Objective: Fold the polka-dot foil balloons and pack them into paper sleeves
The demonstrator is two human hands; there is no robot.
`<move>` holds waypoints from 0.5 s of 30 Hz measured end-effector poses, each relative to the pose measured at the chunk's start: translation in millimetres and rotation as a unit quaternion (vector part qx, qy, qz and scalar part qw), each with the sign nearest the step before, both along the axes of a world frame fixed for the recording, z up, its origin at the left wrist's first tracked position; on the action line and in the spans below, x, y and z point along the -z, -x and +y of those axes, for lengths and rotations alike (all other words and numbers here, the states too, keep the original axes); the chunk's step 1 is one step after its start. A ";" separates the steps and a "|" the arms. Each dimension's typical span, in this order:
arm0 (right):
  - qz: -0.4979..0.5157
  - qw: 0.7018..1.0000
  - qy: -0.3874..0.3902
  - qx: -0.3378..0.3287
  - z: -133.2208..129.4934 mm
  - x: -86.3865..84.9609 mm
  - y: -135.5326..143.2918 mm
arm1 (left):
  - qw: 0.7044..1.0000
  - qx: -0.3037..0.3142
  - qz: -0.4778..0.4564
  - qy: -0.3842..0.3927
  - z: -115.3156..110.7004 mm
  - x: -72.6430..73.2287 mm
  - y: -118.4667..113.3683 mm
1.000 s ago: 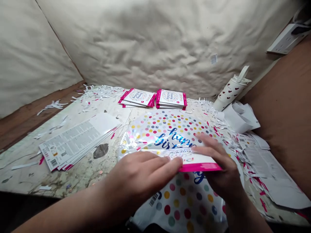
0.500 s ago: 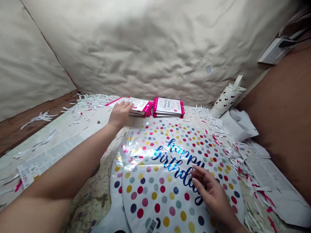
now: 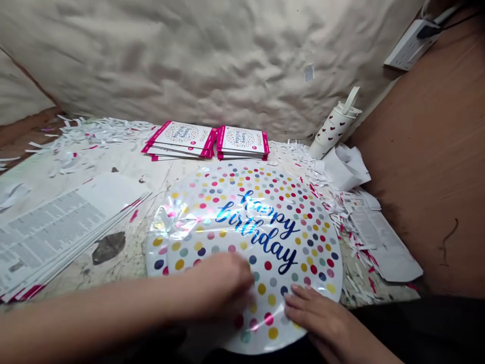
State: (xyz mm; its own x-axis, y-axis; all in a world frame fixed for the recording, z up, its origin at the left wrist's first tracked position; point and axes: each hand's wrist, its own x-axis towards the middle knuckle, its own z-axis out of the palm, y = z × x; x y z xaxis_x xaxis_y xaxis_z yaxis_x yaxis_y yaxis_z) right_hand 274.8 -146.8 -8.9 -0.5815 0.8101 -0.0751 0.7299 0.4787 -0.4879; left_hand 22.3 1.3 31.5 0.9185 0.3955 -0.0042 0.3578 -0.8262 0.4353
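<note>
Two bare hands, left hand (image 3: 227,283) blurred, right hand (image 3: 322,316) clearer, both wrists uncovered, left forearm (image 3: 98,313) bare to the frame's left edge, right forearm (image 3: 367,346) bare to its bottom edge, plain black area (image 3: 424,328) at lower right, possibly clothing, too dark to tell

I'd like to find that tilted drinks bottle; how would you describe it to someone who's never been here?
Look where the crumpled beige sheet meets the brown side panel. There, beside the curled white paper, leans a tall cream bottle with a lid and an upright strap. Its scattered dark-red hearts set it apart from the plain paper around it.
</note>
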 end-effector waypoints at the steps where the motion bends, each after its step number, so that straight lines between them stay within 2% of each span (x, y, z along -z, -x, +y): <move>1: 0.017 1.000 0.011 0.011 -0.1 -2.5 -0.5 | 0.997 0.064 0.023 0.045 -27.7 5.2 0.3; 2: 0.032 0.999 0.023 0.031 0.4 -5.7 -1.3 | 0.995 0.074 0.034 0.049 -49.2 10.3 1.4; 4: 0.053 0.995 0.061 0.062 4.2 -14.0 -4.0 | 0.994 0.070 0.059 0.053 -73.4 19.4 3.8; 7: 0.069 0.981 0.177 0.046 23.0 -26.2 -7.4 | 0.995 0.032 0.066 0.074 -75.8 26.3 3.0; 9: 0.076 0.971 0.219 0.054 48.0 -28.9 -6.2 | 0.994 0.025 0.060 0.092 -70.7 26.3 -1.1; 11: 0.052 0.977 0.174 0.113 81.4 -25.7 -2.9 | 0.993 0.031 0.062 0.093 -68.3 24.5 -6.0; 13: -0.013 0.979 0.107 0.171 117.5 -20.1 -1.4 | 0.992 0.038 0.072 0.094 -69.5 22.1 -9.5; 15: -0.080 0.964 0.069 0.242 148.6 -17.4 -5.6 | 0.990 0.036 0.079 0.110 -71.1 19.0 -10.5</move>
State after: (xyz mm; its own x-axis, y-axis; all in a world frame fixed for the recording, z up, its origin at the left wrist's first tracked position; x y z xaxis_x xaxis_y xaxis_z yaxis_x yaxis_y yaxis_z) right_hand 280.4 1.8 8.5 -0.1089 0.9597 -0.2591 0.9231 0.0009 -0.3846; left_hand 32.7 -69.7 12.4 0.9254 0.3020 -0.2289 0.3790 -0.7433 0.5512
